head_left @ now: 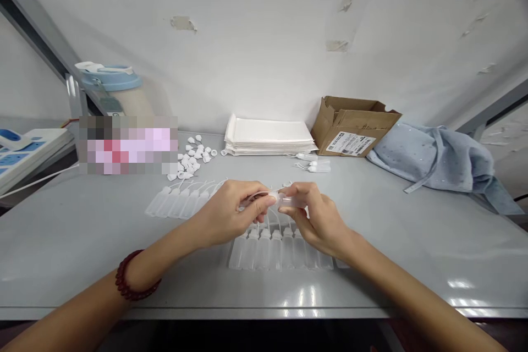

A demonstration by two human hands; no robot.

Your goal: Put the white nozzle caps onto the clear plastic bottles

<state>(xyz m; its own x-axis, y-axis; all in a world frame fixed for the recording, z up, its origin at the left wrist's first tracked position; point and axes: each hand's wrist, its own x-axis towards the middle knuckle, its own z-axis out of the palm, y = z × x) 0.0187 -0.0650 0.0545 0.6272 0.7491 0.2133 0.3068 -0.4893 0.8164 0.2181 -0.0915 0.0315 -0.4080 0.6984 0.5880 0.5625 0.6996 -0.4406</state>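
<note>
L hand point(238, 210) pinches one end and R hand point(320, 220) grips other end of translucent plastic bottle point(287, 202), held approx. horiz. above front row of similar btls. point(275, 252) on grey worktop point(404, 236).

1 camera, worn on the person's head, gave the 1 view. It looked forward and down over the tabletop point(412, 247), from above its near edge point(231, 313), which ran almost level along the bottom. The pale wall point(272, 66) behind filled the upper part. The view was wide, the tabletop reaching both its sides, yet close enough that the hands point(324, 217) sat near its middle, with the 2 forearms point(177, 250) entering from the lower corners.
</note>
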